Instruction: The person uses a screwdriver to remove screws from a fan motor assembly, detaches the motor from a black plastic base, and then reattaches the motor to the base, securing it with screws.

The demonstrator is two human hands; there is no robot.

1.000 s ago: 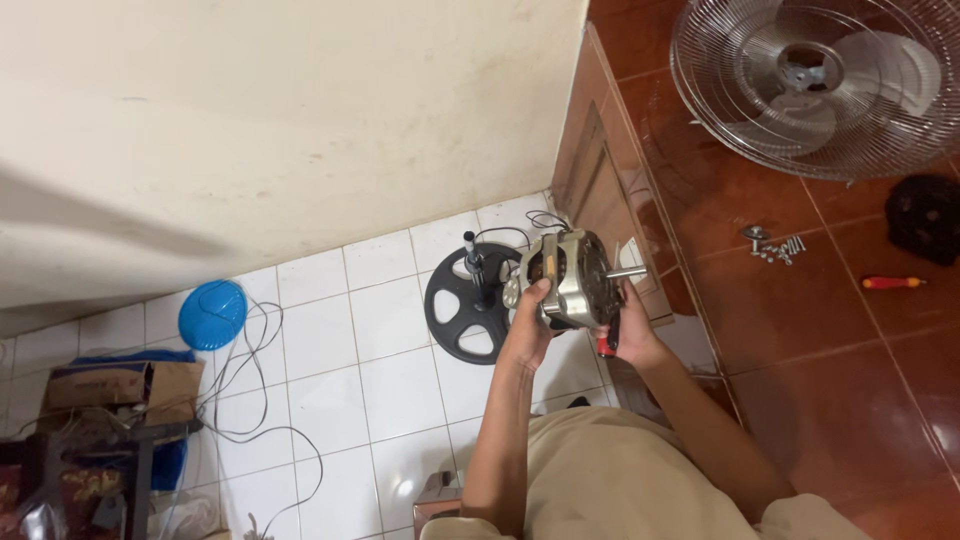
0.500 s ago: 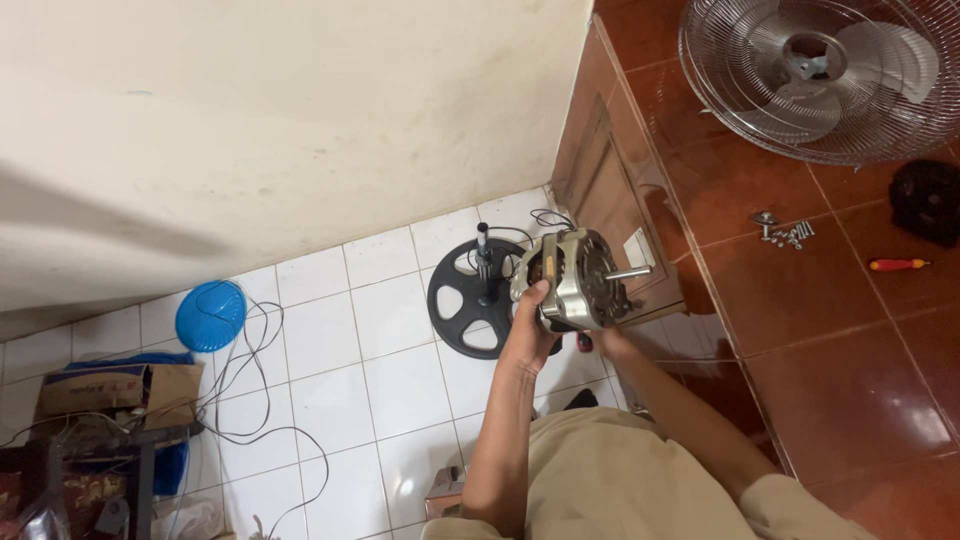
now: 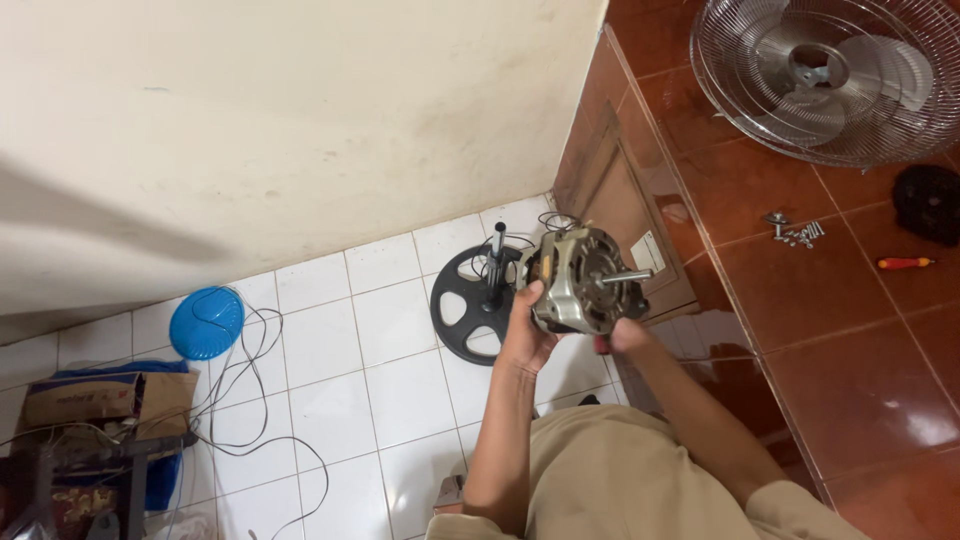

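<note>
At the lower left of the frame a cardboard box [image 3: 105, 397] sits on blue cloth, with thin cables [image 3: 250, 400] looping over the white floor tiles [image 3: 320, 345]. Just above it lies a round blue lid [image 3: 206, 322]. A plain cream wall [image 3: 300, 120] fills the upper left.

Near the middle, a black spoked fan base [image 3: 468, 305] with a short upright pole rests on the tiles. Just right of it, the left hand [image 3: 524, 335] is curled around the left side of a metal fan motor [image 3: 578, 280], thumb up against the housing, holding it in the air above the tiles. The motor's shaft points to the right, and thin wires trail from its upper left. The right hand [image 3: 625, 335] is under the motor's lower right edge; it touches or nearly touches it, but how far it is closed cannot be told, since the motor hides the fingers.

To the right, on the raised red-brown tiled floor [image 3: 850, 380], lie a small pile of screws [image 3: 797, 232] and a red-handled screwdriver [image 3: 905, 263]. A wire fan guard with its blade [image 3: 820, 75] fills the upper right corner, with a black round part [image 3: 930, 203] below it at the right edge.
</note>
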